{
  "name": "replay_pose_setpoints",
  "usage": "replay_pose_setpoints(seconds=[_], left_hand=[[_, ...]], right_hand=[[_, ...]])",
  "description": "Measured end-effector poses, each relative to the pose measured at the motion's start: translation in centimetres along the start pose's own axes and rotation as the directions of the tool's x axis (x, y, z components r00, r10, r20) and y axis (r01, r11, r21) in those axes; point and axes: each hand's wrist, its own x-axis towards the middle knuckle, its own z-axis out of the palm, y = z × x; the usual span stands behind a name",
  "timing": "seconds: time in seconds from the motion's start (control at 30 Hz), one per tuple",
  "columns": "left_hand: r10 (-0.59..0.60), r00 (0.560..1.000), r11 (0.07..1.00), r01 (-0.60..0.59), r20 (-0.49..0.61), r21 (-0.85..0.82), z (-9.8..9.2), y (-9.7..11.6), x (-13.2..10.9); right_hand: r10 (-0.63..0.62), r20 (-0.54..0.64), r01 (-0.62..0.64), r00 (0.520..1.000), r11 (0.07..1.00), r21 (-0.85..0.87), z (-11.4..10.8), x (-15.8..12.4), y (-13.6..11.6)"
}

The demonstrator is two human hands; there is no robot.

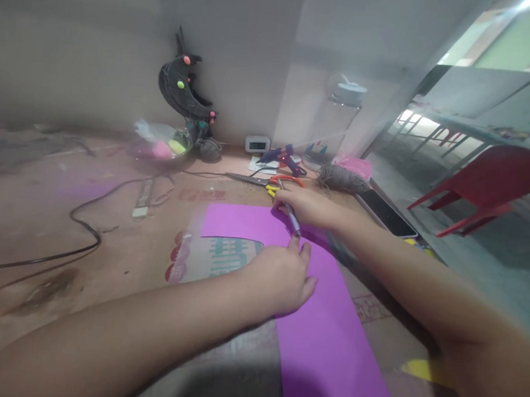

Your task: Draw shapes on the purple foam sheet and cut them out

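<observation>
A purple foam or paper sheet (337,336), shaped like a wide L, lies on the work table. My left hand (282,278) rests on it near the bend, fingers apart, one fingertip touching the near end of a slim light-grey strip (293,220). Just beyond, my right hand (305,205) is closed in a pinch at the far end of this strip, over the sheet's far edge. Whether the strip is a pen or another tool, I cannot tell. Scissors (248,179) with orange and yellow handles lie right behind my right hand.
A blue glue gun (286,159), a small white digital clock (256,144), grey yarn (343,178) and a phone (387,213) sit along the back and right. A dark crescent ornament (177,89) stands by the wall. A black cord (84,246) crosses the left side.
</observation>
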Motion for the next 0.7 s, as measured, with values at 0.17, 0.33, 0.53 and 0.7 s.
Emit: replay_pose_setpoints(seconds=[0.17, 0.33, 0.53, 0.7], left_hand=[[-0.027, 1.0, 1.0, 0.027, -0.001, -0.013, -0.1, 0.2, 0.0], [-0.022, 1.0, 0.999, 0.023, 0.019, -0.038, -0.4, 0.3, 0.0], [-0.028, 0.999, 1.0, 0.028, 0.027, -0.011, -0.2, 0.5, -0.1], [-0.047, 0.998, 0.999, 0.047, 0.039, -0.016, -0.5, 0.6, -0.2]], right_hand=[[0.015, -0.003, -0.014, 1.0, 0.998, 0.064, -0.6, -0.8, -0.6], [0.007, 0.109, -0.022, 0.994, 0.991, 0.134, -1.7, -2.2, -0.7], [-0.015, -0.015, 0.015, 1.0, 1.0, 0.01, 0.1, 0.0, -0.8], [0.018, 0.058, -0.025, 0.998, 0.992, 0.122, -1.0, -1.4, -0.6]])
